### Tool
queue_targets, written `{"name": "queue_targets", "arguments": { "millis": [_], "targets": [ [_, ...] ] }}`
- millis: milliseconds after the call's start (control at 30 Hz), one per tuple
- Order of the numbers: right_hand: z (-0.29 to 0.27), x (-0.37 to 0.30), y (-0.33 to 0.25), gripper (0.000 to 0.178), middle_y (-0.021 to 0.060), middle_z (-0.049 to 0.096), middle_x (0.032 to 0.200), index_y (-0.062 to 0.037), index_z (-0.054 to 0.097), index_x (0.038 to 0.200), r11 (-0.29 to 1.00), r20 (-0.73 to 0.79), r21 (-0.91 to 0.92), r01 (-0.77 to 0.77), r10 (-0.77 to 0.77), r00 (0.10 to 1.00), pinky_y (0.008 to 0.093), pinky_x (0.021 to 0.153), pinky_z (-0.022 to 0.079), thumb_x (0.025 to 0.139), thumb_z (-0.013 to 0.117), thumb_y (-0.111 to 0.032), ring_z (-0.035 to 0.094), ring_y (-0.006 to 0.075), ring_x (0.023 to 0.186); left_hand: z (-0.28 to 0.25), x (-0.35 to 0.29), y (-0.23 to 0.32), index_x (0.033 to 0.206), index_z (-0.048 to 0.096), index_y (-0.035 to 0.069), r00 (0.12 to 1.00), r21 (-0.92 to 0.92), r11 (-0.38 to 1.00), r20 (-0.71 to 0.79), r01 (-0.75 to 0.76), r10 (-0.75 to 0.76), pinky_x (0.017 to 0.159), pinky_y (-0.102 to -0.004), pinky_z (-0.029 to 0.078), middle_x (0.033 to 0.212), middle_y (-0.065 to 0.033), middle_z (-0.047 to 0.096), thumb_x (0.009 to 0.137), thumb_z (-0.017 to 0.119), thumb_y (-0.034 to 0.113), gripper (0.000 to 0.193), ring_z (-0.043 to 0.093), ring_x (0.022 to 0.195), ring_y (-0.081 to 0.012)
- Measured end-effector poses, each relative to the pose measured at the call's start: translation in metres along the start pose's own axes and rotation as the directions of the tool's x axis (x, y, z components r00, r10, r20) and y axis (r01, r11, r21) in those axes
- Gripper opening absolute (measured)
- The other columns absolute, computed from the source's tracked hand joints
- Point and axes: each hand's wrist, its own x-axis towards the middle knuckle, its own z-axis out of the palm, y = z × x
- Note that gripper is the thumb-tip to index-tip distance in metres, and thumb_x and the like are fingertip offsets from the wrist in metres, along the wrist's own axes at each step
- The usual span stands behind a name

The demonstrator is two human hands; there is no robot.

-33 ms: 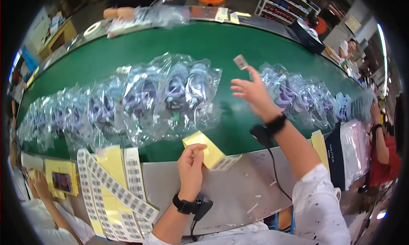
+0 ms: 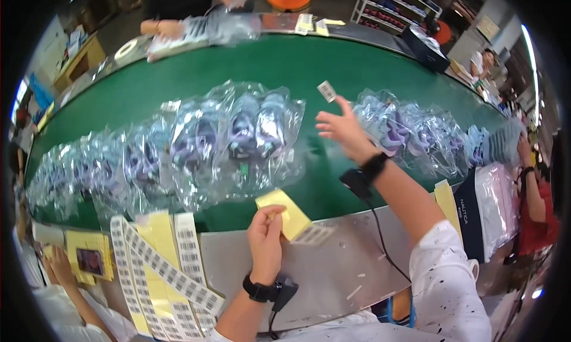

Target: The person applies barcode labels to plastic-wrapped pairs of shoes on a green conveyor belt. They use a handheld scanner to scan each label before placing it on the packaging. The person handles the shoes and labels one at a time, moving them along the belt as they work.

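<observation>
I watch the green bench [image 2: 339,56] first: it carries all of this, so a shift there could disturb everything. The left row of bagged shoes [image 2: 172,145] wears loose, glossy plastic; a label touching a crease could stick crooked. The shorter right row of bagged shoes [image 2: 410,130] sits so close to my right hand [image 2: 348,130] that a low sweep could snag its film. Overlapping label strips [image 2: 157,258] could get dragged by a sleeve. With my left hand [image 2: 266,241] I have the fingers pinched on a folded yellow backing sheet [image 2: 288,214]; squeezing could crease it. My right fingers are spread, grasping nothing, while a single barcode label [image 2: 326,91] clings to one fingertip above the bench, between the rows; so slight a hold could let it curl or drop.
</observation>
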Motion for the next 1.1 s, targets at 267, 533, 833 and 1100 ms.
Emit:
{"name": "queue_targets", "arguments": {
  "millis": [267,533,833,1100],
  "targets": [
    [0.054,0.109,0.03,0.077,0.0118,0.062,0.087,-0.0105,0.034,0.143,0.99,-0.184,0.12,-0.073,0.094,0.978,0.0335,0.053,0.051,0.076,0.07,-0.001,0.062,0.0198,0.065,-0.007,-0.005,0.0,0.111,0.056,0.002,0.997,-0.043,0.996,0.025,0.077,-0.075,0.059,-0.0185,0.048,0.083,-0.0019,0.063,0.096,0.051,0.006,0.017,0.06,0.068,-0.0058],
    [0.016,0.069,0.052,0.078,0.0113,0.065,0.087,-0.0079,0.043,0.14,0.947,-0.193,-0.315,-0.054,-0.008,0.981,0.0341,0.064,0.051,0.068,0.07,0.005,0.063,0.0185,0.07,0.0,-0.002,-0.007,0.112,0.057,0.004,0.991,0.051,0.991,0.039,0.124,-0.126,0.06,-0.019,0.049,0.083,-0.0011,0.062,0.097,0.05,0.009,0.017,0.06,0.069,-0.0049],
    [-0.01,0.096,0.039,0.029,0.004,0.058,0.084,-0.0045,0.057,0.103,0.941,-0.32,0.339,-0.025,0.14,0.937,0.0321,0.063,0.051,0.079,0.073,-0.007,0.055,0.0159,0.078,0.01,-0.002,-0.011,0.112,0.057,0.003,0.993,0.081,0.99,0.019,0.113,-0.115,0.058,-0.0191,0.048,0.079,-0.001,0.061,0.096,0.05,0.006,0.017,0.059,0.065,-0.0056],
    [0.015,0.103,0.039,0.017,0.0057,0.049,0.076,-0.0028,0.059,0.089,0.928,-0.279,0.27,-0.255,0.329,0.902,0.0311,0.05,0.042,0.077,0.07,0.0,0.049,0.0159,0.066,0.011,-0.003,-0.016,0.113,0.058,0.004,0.995,0.095,0.991,0.025,0.09,-0.093,0.058,-0.0178,0.044,0.078,0.0008,0.059,0.097,0.052,0.01,0.018,0.054,0.066,-0.003]
  ]
}}
